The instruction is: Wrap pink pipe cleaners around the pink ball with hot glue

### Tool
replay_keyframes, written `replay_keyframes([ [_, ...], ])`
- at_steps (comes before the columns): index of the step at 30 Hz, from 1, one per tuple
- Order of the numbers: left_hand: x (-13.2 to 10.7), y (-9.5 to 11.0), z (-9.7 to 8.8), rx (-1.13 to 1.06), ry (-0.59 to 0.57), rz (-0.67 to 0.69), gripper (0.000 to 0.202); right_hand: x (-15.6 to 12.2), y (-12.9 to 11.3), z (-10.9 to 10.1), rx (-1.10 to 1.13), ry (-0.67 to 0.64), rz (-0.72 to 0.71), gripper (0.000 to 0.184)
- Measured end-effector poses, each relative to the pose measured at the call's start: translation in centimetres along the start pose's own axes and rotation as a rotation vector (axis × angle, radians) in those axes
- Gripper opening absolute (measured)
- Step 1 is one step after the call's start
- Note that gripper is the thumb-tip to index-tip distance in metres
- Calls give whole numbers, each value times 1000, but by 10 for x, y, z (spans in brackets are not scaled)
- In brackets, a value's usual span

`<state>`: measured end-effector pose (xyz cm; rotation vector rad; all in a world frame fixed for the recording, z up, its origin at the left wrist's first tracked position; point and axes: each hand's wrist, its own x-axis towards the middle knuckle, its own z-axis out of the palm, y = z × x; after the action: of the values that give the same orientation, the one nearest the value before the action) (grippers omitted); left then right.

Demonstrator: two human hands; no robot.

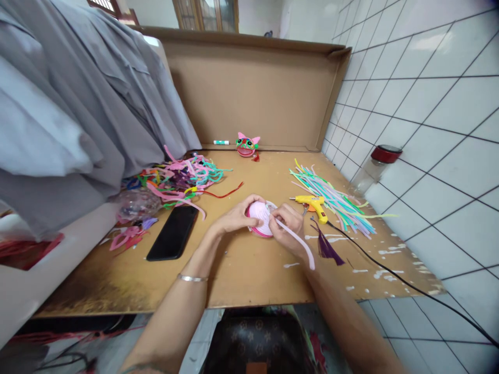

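Observation:
A round piece wrapped in pale pink pipe cleaner, with a darker pink rim [260,218], is held above the front middle of the table. My left hand [238,214] is closed around its left side, thumb in front and fingers behind. At its right side, my right hand [287,224] pinches a pale pink pipe cleaner [298,240], whose free end hangs down toward my wrist. Part of the round piece's right side is hidden by my right fingers. A yellow glue gun [314,203] lies just right of my right hand.
Loose pipe cleaners [335,200] lie at the right, a tangled heap [191,174] at the left. A black phone [172,234] and purple tassel [329,246] flank my hands. Behind are a pink animal-face figure [246,145] and a glue stick [221,142]. The glue gun's cord [390,270] runs off right.

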<state>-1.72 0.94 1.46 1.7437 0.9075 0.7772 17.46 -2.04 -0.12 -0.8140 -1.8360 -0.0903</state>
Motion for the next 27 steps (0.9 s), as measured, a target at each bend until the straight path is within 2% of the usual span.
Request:
replay_keyframes([
  [10,1,0,1,78,94,101,56,-2,5,1,16,-19,39,16],
  [17,-1,6,4,125,119,67,59,-7,11,7,1,20,47,16],
  [27,-3,10,5,132,124,82,53,-7,10,8,17,46,13,15],
])
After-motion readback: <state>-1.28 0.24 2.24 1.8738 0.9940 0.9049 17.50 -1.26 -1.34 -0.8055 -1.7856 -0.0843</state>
